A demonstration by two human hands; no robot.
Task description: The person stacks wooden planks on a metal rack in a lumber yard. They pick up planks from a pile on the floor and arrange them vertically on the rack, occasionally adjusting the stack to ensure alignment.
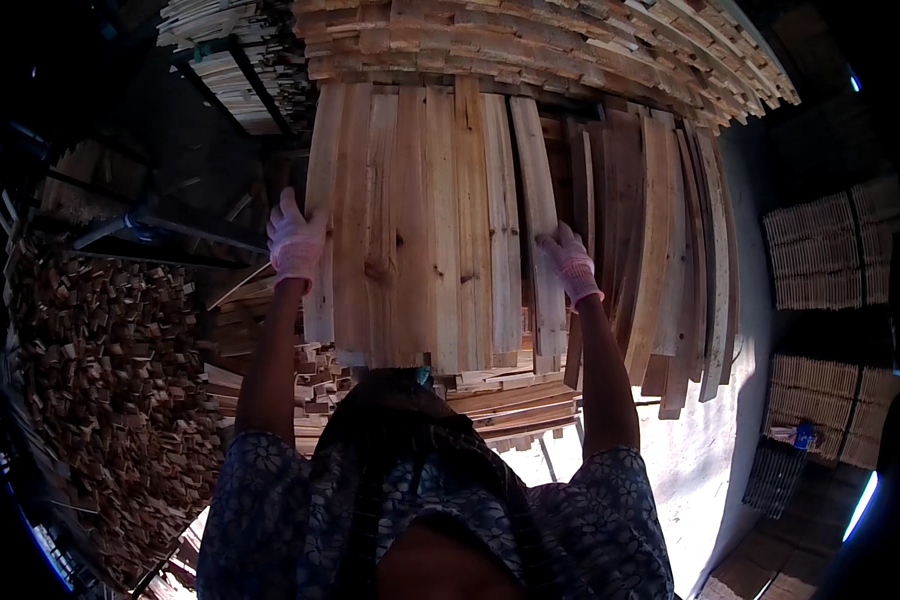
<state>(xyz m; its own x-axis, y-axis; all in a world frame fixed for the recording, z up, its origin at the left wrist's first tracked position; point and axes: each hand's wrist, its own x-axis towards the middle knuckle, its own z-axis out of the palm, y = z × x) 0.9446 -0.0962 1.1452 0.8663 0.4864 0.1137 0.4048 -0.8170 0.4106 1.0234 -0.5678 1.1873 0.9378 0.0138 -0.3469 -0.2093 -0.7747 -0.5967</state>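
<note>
A row of long, narrow wooden boards (410,230) lies side by side in front of me, their lengths running away from me. My left hand (296,240), in a pale pink glove, is against the outer edge of the leftmost board, fingers stretched out and thumb toward the wood. On the right, my gloved right hand (568,262) has its fingers bent over a separate board (538,200), which has dark gaps along it. The underside of that grip is hidden.
More boards (660,240) lean in a fanned row at the right. A large stack of boards (530,45) rises at the far side. Piled wood pieces (120,400) fill the left. Stacked slats (815,250) stand beyond the pale wall strip (755,250). Loose boards lie below the row.
</note>
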